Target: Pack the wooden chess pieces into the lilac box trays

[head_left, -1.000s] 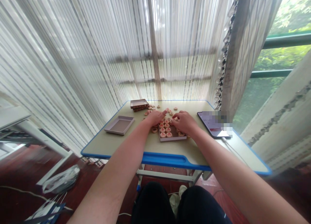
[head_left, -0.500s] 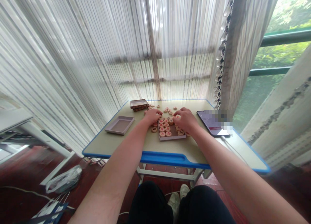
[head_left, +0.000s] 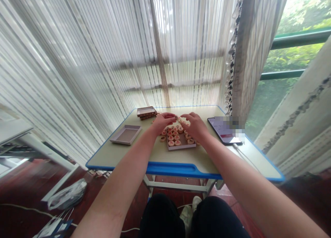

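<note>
My left hand (head_left: 163,123) is raised over the far left corner of a shallow box, pinching a small round Chinese chess piece (head_left: 176,117) at its fingertips. Facing it, my right hand (head_left: 194,123) hovers above the box's right side, thumb and fingers apart with nothing seen between them. The shallow box (head_left: 182,147) holds several wooden Chinese chess pieces with red or dark characters, in rows on the left and along the right; bare bottom shows in the middle. Part of the far side is hidden by my right hand. Loose pieces (head_left: 162,138) lie left of the box and beyond it.
An empty shallow tray (head_left: 126,135) lies on the left of the blue-edged table (head_left: 155,153). Stacked small boxes (head_left: 146,112) stand at the back left. A tablet (head_left: 222,130) with a cable lies on the right. Sheer curtains (head_left: 129,52) hang behind the table.
Both hands have lifted from the box and come closer together. A piece now shows at my left fingertips, and my right fingers have spread. The view has shifted slightly.
</note>
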`<state>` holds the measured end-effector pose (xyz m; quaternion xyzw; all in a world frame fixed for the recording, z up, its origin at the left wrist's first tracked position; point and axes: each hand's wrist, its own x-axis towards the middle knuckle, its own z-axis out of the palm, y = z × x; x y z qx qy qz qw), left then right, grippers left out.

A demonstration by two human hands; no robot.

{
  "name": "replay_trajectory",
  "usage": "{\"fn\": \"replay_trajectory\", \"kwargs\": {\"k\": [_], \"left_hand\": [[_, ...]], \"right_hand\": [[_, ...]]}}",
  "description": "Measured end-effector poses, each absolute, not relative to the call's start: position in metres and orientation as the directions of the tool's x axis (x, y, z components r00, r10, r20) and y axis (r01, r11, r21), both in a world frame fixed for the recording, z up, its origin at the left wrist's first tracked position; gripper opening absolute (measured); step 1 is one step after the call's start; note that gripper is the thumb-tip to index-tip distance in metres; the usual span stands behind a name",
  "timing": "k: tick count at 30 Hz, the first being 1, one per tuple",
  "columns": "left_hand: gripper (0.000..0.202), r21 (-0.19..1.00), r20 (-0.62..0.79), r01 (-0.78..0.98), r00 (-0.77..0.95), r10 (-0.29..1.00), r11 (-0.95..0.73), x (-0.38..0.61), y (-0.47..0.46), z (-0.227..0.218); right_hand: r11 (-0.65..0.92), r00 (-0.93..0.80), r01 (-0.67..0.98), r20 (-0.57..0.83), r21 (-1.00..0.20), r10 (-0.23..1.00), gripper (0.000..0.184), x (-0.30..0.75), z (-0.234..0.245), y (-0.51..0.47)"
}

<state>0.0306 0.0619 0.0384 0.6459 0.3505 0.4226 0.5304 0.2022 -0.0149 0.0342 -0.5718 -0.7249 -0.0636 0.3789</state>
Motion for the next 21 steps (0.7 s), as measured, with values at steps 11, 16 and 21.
{"fn": "replay_trajectory", "kwargs": {"k": [11, 16, 21], "left_hand": [[0.043, 0.969, 0.191, 0.034, 0.518, 0.834, -0.243, 0.035, 0.05, 0.046], [0.037, 0.853, 0.415, 0.316, 0.071, 0.907, -0.416, 0.029, 0.063, 0.044], [0.029, 0.779, 0.449, 0.522, -0.077, 0.89, -0.348, 0.02, 0.076, 0.037]], "right_hand": [[0.374, -0.104, 0.887, 0.67, -0.272, 0.735, 0.024, 0.202, 0.036, -0.017], [0.299, -0.11, 0.905, 0.514, -0.302, 0.851, 0.025, 0.202, 0.04, -0.02], [0.237, -0.145, 0.944, 0.358, -0.228, 0.923, 0.026, 0.2, 0.045, -0.027]]}}
